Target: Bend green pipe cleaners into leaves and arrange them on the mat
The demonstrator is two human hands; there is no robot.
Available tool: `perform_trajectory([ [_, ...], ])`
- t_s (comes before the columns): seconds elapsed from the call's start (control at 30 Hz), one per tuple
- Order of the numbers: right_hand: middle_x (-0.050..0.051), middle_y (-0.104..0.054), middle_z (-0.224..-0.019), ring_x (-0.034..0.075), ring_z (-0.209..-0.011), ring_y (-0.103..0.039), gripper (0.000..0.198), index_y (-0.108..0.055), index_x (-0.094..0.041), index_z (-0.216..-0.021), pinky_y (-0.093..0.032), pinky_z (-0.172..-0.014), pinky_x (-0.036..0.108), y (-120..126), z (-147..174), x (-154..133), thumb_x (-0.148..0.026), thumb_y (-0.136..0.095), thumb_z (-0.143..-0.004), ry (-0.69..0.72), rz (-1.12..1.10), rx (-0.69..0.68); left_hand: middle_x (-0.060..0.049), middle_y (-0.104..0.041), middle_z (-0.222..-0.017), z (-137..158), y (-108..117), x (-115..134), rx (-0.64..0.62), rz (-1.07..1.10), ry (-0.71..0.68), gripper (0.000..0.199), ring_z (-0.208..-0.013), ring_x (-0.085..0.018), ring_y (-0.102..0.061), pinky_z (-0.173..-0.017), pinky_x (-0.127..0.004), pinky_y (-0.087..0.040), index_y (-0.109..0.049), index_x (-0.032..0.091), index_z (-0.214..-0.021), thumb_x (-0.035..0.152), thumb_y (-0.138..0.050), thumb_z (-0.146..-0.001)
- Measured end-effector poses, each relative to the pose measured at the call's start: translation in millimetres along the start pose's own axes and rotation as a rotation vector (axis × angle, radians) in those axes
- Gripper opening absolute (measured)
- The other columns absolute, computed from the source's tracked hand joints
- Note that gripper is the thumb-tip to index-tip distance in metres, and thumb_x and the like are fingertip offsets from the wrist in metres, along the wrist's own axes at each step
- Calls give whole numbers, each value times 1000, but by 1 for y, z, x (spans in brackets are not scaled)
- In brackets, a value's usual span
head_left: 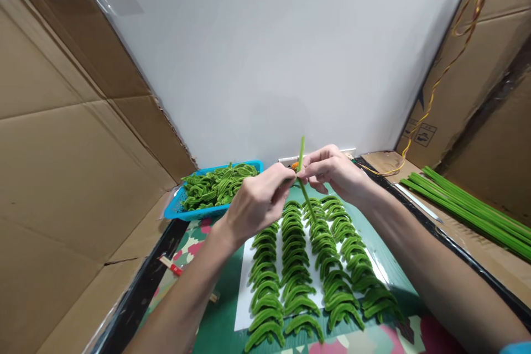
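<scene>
Strip (306,197) in both hands (259,193), perhaps handling symbols (425,134) on carton (460,99).

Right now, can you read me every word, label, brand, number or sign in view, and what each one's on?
No words, brands or numbers are readable.
Boxed pictogram on the right cardboard panel: details too small to make out.
Smaller printed mark beside it: too small to read.
Red-and-white strip at left: any print is too small to tell.

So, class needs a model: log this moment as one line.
left hand: pinching green stem | right hand: at same stem | below: curved green pieces, four columns | side: blue basket
</scene>
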State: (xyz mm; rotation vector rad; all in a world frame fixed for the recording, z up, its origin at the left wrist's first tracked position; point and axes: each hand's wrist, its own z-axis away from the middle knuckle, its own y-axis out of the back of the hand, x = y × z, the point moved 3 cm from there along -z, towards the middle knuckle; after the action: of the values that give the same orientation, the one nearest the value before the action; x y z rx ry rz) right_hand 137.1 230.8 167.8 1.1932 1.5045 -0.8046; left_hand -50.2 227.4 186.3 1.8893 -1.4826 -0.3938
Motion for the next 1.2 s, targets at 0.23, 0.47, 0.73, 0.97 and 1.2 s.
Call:
perform_trajectory([
  [0.23,-3,-56,-61,11,-55,-51,34,-72,-17,-83,-40,-46,23,6,4,-9,-49,-84,-84,65,120,-2,3,-64,-69,2,-11,-15,38,475,498,16,-45,-8,-54,-42,-19,-42,-67,19,-96,35,-70,-100],
  [0.47,3,-65,-81,12,-67,-57,33,-70,-17,-85,-46,-58,26,-3,5,-12,-47,-68,-100,285,389,92,9,-52,-51,-2,-15,-20,36,806,750,33,-34,-8,-50,-33,-17,-31,-64,18,-96,43,-85,-88],
  [0.73,-1,-58,-66,11,-57,-53,38,-65,-18,-75,-43,-52,27,2,4,-12,-52,-75,-91,247,259,231,7,-55,-66,-3,-15,-29,86,973,864,41,-36,-3,-46,-29,-15,-26,-61,17,-84,50,-84,-86],
  [0.97,-1,-58,-61,10,-52,-52,37,-67,-17,-72,-40,-49,26,3,1,-7,-48,-78,-89,239,154,210,7,-58,-66,-3,-15,-25,74,998,813,37,-37,-4,-48,-31,-15,-27,-61,18,-88,46,-86,-86],
  [1.2,-3,-55,-54,8,-43,-41,39,-63,-18,-62,-42,-42,25,-5,-6,7,-48,-78,-82,-81,-302,97,3,-62,-65,-4,-1,-18,95,672,587,26,-48,-8,-57,-45,-20,-45,-65,18,-85,35,-86,-89],
])
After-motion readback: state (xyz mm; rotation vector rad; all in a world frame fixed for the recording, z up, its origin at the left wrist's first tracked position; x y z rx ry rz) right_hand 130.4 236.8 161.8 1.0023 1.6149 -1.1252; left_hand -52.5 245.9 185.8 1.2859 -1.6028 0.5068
